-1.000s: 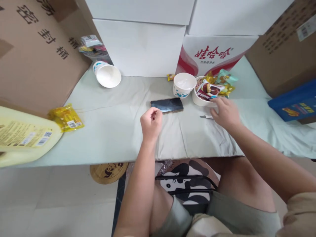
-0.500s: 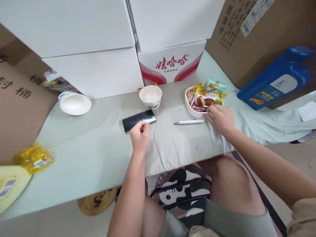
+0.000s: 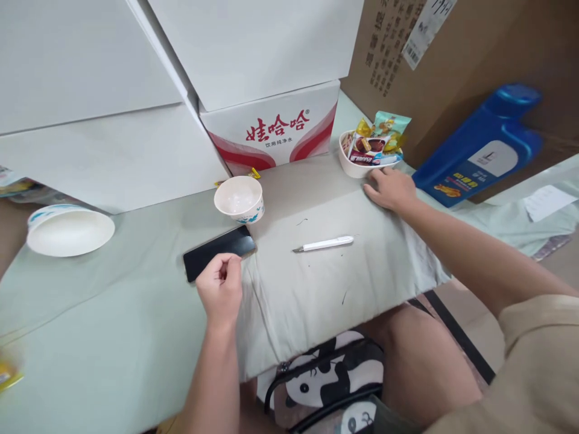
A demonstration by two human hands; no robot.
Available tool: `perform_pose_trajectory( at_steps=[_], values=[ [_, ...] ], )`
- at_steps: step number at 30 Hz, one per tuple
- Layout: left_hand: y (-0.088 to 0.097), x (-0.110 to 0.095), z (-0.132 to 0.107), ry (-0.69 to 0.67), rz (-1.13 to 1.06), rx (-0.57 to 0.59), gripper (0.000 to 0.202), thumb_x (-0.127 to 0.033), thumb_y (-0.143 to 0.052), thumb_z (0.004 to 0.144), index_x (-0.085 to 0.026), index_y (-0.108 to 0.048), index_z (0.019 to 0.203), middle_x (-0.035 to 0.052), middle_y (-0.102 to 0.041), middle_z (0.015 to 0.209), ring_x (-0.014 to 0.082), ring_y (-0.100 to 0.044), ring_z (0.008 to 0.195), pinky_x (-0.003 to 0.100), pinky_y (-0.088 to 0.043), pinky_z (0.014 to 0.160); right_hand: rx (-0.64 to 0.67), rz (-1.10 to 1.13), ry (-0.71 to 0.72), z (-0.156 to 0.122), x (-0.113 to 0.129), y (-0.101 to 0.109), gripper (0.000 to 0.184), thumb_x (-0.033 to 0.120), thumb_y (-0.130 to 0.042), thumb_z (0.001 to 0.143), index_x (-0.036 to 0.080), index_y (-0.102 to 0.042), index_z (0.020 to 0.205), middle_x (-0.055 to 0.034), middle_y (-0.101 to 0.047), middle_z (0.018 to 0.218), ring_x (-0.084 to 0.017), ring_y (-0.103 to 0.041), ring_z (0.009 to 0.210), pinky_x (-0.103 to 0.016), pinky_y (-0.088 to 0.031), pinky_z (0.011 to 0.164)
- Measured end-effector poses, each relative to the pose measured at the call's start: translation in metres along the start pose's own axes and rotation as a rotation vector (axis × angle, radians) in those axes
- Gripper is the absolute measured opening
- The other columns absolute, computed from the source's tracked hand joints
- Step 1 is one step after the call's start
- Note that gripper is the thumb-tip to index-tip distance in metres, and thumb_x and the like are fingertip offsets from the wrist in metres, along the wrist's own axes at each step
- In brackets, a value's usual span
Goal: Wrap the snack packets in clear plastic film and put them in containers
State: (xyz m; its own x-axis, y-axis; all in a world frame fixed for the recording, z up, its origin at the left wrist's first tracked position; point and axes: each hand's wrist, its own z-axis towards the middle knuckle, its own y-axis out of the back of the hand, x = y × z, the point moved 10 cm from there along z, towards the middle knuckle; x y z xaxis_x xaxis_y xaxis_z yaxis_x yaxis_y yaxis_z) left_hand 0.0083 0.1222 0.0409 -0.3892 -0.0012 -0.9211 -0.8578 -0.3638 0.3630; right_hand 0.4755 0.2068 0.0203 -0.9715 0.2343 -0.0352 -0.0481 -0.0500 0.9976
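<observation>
My left hand [image 3: 221,283] is curled closed at the near edge of a black phone [image 3: 219,250], with nothing visible in it. My right hand [image 3: 391,188] rests on the cloth against the front of a white bowl [image 3: 355,169], thumb apart from the fingers; the fingertips are partly hidden. Wrapped snacks [image 3: 373,144] fill that bowl, among them a brown-and-white packet and a mint-green one. Between the hands lies a white craft knife [image 3: 328,243], its blade pointing left. Behind the phone stands a paper bowl [image 3: 239,202] with a blue pattern.
Another paper bowl [image 3: 72,232] lies tipped on its side at the left. White cartons [image 3: 271,129] line the back. A blue bottle [image 3: 479,147] leans by a brown box [image 3: 407,78] at the right. Yellow packaging [image 3: 9,371] shows at the left edge.
My right hand and the snack bowl have moved back, farther from the knife. My left hand stays closed by the phone. The view has shifted to the right.
</observation>
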Motion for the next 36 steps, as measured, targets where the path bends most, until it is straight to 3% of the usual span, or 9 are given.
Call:
perform_pose_trajectory(
  at_steps=[4,8,14,17,23,27,29,31,36],
  values=[
    [0.002,0.001,-0.004,-0.013,0.09,0.028,0.022,-0.038,-0.06,0.07,-0.018,-0.065,0.062,-0.0036,-0.049,0.049,0.0089,-0.038,0.045,0.023,-0.028,0.044,0.003,0.015,0.042,0.022,0.003,-0.005,0.051,0.051,-0.039,0.098,0.019,-0.062,0.13,-0.0225,-0.064,0.13,-0.042,-0.055,0.12,-0.054,-0.044,0.094],
    [0.006,0.004,-0.006,-0.055,0.173,0.036,0.023,-0.038,-0.06,0.073,-0.018,-0.065,0.062,-0.0045,-0.047,0.047,0.0086,-0.037,0.043,0.023,-0.029,0.042,0.087,0.026,0.075,0.079,0.01,-0.013,0.058,0.053,-0.037,0.099,0.017,-0.059,0.14,-0.0247,-0.059,0.142,-0.042,-0.05,0.132,-0.059,-0.039,0.104],
    [0.001,0.0,-0.004,-0.157,0.26,0.069,0.021,-0.033,-0.06,0.076,-0.019,-0.064,0.061,-0.0055,-0.044,0.044,0.0084,-0.036,0.041,0.022,-0.03,0.043,0.216,0.116,-0.008,0.138,0.018,-0.049,0.069,0.052,-0.026,0.103,0.023,-0.029,0.166,-0.0146,-0.021,0.174,-0.044,-0.023,0.157,-0.069,-0.025,0.118],
    [0.002,-0.001,-0.002,-0.17,0.243,0.078,0.019,-0.031,-0.06,0.077,-0.019,-0.064,0.062,-0.0054,-0.046,0.046,0.0089,-0.038,0.043,0.023,-0.032,0.045,0.154,0.17,0.033,0.121,0.019,-0.052,0.069,0.052,-0.025,0.102,0.023,-0.033,0.165,-0.0134,-0.024,0.174,-0.041,-0.023,0.159,-0.068,-0.022,0.121],
    [0.012,0.001,-0.008,-0.095,0.121,0.068,0.022,-0.035,-0.058,0.077,-0.019,-0.061,0.062,-0.0049,-0.044,0.048,0.01,-0.039,0.047,0.024,-0.032,0.049,0.147,0.129,0.213,0.034,0.015,-0.048,0.068,0.047,-0.036,0.094,0.015,-0.051,0.151,-0.0213,-0.044,0.162,-0.042,-0.041,0.15,-0.064,-0.038,0.115],
    [0.021,0.005,-0.015,-0.041,-0.046,0.064,0.023,-0.038,-0.056,0.077,-0.02,-0.058,0.063,-0.0049,-0.04,0.051,0.0105,-0.037,0.051,0.025,-0.03,0.051,0.187,0.065,0.344,-0.01,0.03,-0.029,0.038,0.043,-0.059,0.073,0.025,-0.074,0.102,-0.0255,-0.07,0.129,-0.041,-0.069,0.11,-0.055,-0.055,0.081],
    [0.026,0.008,-0.018,-0.014,-0.128,0.079,0.023,-0.037,-0.055,0.078,-0.02,-0.056,0.064,-0.0053,-0.039,0.052,0.0105,-0.035,0.051,0.025,-0.028,0.052,0.221,0.016,0.377,-0.023,0.049,-0.012,0.012,0.04,-0.065,0.066,0.03,-0.069,0.07,-0.0204,-0.076,0.091,-0.037,-0.068,0.07,-0.052,-0.048,0.057],
    [0.032,0.012,-0.02,0.015,-0.199,0.089,0.022,-0.036,-0.054,0.079,-0.02,-0.054,0.064,-0.0059,-0.036,0.053,0.0103,-0.033,0.052,0.025,-0.027,0.053,0.242,-0.019,0.431,-0.036,0.084,0.011,0.013,0.041,-0.064,0.069,0.032,-0.064,0.06,-0.0141,-0.072,0.07,-0.032,-0.06,0.054,-0.047,-0.04,0.048],
    [0.047,0.022,-0.016,0.077,-0.245,0.152,0.019,-0.03,-0.053,0.081,-0.02,-0.054,0.066,-0.0048,-0.041,0.058,0.0112,-0.04,0.057,0.026,-0.031,0.059,0.122,0.022,0.77,-0.086,0.256,0.077,0.028,0.041,-0.049,0.089,0.031,-0.071,0.102,-0.0064,-0.078,0.094,-0.029,-0.07,0.08,-0.04,-0.045,0.062]
  ],
)
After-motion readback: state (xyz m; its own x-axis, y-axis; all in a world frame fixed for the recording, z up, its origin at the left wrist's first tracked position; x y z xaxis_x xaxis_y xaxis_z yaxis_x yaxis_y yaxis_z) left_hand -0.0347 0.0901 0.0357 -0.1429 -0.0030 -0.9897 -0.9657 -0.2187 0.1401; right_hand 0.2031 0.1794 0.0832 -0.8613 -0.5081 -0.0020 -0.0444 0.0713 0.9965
